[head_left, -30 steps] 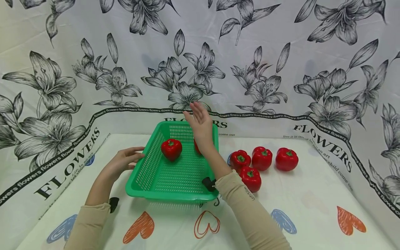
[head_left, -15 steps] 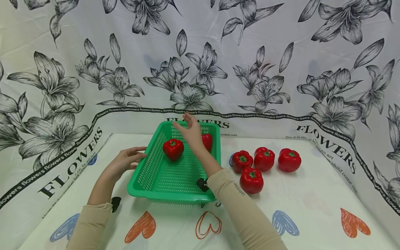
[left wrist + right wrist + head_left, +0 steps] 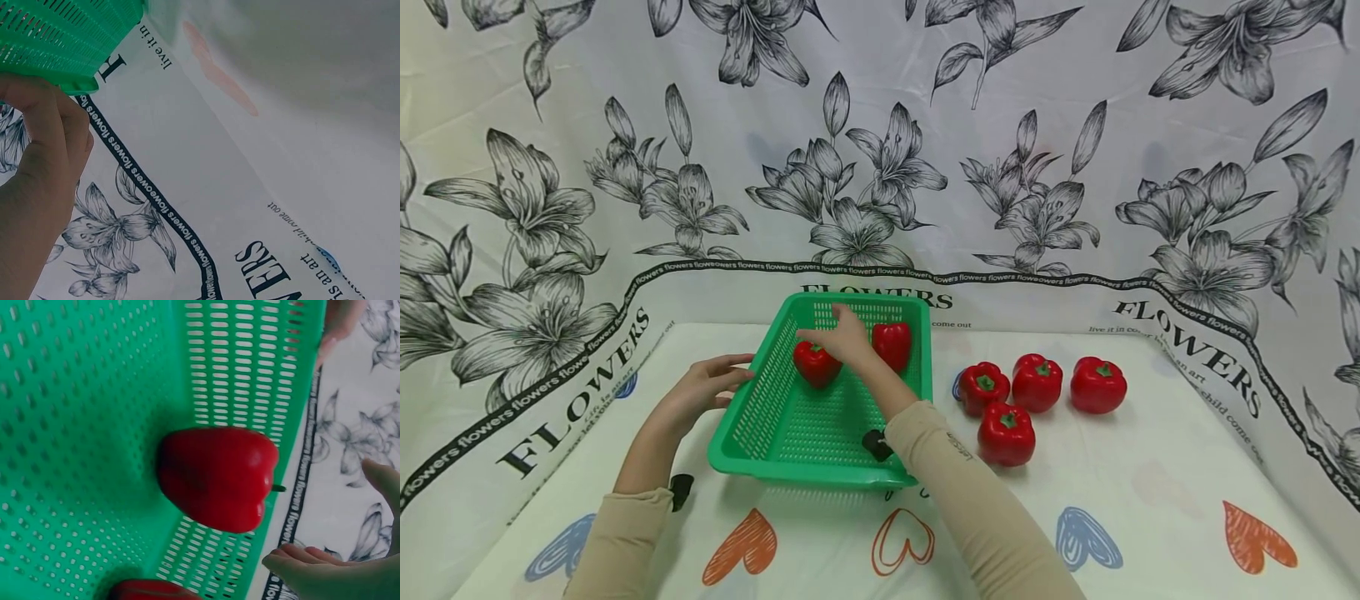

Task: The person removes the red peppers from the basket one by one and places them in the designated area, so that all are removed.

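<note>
A green plastic basket [image 3: 812, 475] with perforated walls stands mid-table in the head view. Inside it are two red bell peppers: one at the left [image 3: 817, 371], partly covered by my right hand, and one at the back right [image 3: 893, 344]. My right hand [image 3: 845, 335] hovers over the left pepper with thumb and fingers spread, holding nothing. In the right wrist view that pepper [image 3: 219, 478] lies against the basket wall, apart from the hand [image 3: 331, 569]. The fingers of my left hand [image 3: 703, 387] touch the basket's left side from outside; the left wrist view shows them at its rim [image 3: 78, 84].
Several red bell peppers stand on the table right of the basket: a cluster [image 3: 1006, 433] and one a little apart [image 3: 1097, 385]. A white cloth [image 3: 1157, 467] with hearts covers the table. Behind rises a flower-printed backdrop [image 3: 880, 225].
My right hand has moved left and down from above the basket's right part to over the left pepper, uncovering the back-right one. The left hand stays at the basket's side.
</note>
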`<state>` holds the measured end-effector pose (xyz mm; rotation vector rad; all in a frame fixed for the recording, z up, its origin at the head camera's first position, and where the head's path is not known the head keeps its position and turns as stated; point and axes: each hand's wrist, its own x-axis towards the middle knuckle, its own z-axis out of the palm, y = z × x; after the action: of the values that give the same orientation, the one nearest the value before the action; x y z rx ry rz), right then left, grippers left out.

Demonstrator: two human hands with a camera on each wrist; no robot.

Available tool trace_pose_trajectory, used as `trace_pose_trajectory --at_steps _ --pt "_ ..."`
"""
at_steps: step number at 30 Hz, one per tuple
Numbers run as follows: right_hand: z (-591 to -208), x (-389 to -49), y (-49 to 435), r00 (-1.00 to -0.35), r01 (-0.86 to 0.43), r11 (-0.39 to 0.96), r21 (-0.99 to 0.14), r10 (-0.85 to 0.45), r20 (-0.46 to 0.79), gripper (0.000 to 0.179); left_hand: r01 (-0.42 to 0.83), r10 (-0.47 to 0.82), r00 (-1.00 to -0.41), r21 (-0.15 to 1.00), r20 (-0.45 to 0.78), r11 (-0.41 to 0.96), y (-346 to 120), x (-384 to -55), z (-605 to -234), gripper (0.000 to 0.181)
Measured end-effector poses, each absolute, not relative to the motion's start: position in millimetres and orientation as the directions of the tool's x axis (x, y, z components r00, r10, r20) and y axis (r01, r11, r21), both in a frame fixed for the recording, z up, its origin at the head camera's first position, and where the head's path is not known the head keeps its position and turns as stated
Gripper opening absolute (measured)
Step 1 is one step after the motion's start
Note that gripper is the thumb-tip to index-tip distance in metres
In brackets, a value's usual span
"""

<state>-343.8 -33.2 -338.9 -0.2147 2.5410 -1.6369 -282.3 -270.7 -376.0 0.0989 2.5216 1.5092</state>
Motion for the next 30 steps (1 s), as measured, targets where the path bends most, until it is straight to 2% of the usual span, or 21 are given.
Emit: trace_pose_trajectory --at_steps 4,11,19,30 --pt "-343.7 -345.8 -32.8 -0.976 -0.025 0.478 -0.878 -0.2 -0.081 0.082 -0.037 0.165 -0.978 0.878 -0.131 0.478 -271.2 -282.4 -376.0 0.066" --pt "-350.0 -348.7 -30.8 -0.963 0.038 0.5 -0.865 -0.213 -0.165 0.079 -0.018 0.171 -0.979 0.879 -0.113 0.477 -274.2 -282.9 -375.2 0.064" --pt "-356.0 -346.9 -32.5 -0.953 -0.032 0.573 -0.819 -0.265 -0.148 0.079 -0.025 0.166 -0.979 0.881 -0.117 0.473 -273.0 -282.0 -375.4 0.062" --pt "-359.6 -347.9 -31.6 -0.952 -0.01 0.566 -0.824 -0.257 -0.165 0.076 -0.031 0.161 -0.979 0.874 -0.125 0.485 -271.0 -281.6 -376.4 0.065"
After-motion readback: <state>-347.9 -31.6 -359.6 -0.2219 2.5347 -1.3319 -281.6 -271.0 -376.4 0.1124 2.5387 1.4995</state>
